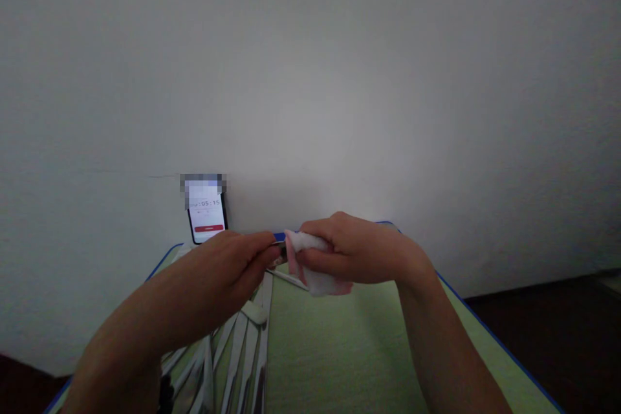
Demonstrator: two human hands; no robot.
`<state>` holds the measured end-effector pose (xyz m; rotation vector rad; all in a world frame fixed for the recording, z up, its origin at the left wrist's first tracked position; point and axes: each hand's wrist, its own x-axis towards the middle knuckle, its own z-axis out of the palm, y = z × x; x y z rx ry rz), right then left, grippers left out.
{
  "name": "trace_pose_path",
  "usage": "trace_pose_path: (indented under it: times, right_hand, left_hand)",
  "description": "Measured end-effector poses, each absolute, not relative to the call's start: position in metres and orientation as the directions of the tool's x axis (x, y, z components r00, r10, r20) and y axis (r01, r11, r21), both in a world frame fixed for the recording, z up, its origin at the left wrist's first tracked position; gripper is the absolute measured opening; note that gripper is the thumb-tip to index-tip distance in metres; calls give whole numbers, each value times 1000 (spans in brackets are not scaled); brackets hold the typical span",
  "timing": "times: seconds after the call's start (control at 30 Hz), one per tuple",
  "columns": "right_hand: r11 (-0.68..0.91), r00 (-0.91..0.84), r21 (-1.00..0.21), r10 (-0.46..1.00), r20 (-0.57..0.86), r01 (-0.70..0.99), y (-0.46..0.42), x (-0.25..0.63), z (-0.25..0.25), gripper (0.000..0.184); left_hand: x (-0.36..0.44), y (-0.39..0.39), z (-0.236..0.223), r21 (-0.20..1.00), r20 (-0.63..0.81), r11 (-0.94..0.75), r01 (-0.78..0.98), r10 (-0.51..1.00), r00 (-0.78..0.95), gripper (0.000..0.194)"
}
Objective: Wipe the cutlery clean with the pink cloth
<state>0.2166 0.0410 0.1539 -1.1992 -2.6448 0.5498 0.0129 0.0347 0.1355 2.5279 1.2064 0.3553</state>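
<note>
My left hand (250, 262) is closed on a shiny metal piece of cutlery (283, 250). Only a short stretch of it shows between my hands, so its exact kind is hidden. A pink and white cloth (320, 281) is folded around the other end, with my right hand (342, 246) pinching it from above and the side. Both hands meet over the far part of the table. Below my left forearm lie several metal table knives (237, 346), side by side and partly overlapping.
A phone (207, 213) with a running timer leans upright against the pale wall (310, 90). The green table (334, 349) has a blue edge and touches the wall. Dark floor (543, 317) shows at the right. A small dark object (165, 394) lies near my left forearm.
</note>
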Motion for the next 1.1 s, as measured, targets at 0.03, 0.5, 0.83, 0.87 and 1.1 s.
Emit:
trace_pose_path:
  times: [0.03, 0.5, 0.83, 0.87, 1.1]
  right_hand:
    - [616, -660, -387, 751, 27, 686, 41, 214, 153, 23]
    - [620, -646, -402, 758, 88, 673, 47, 211, 147, 23]
    - [563, -635, -528, 770, 56, 636, 48, 223, 146, 33]
    - [556, -632, -535, 773, 54, 635, 47, 224, 146, 33]
    - [559, -584, -520, 800, 136, 645, 47, 230, 145, 26]
  left_hand:
    - [15, 34, 136, 377, 81, -597, 708, 783, 617, 32]
    - [16, 37, 139, 339, 105, -615, 712, 776, 621, 33]
    - [-15, 50, 138, 298, 356, -526, 796, 835, 419, 31]
    - [-17, 51, 138, 301, 374, -511, 805, 840, 394, 28]
    - [-26, 58, 130, 386, 325, -428, 817, 892, 314, 41]
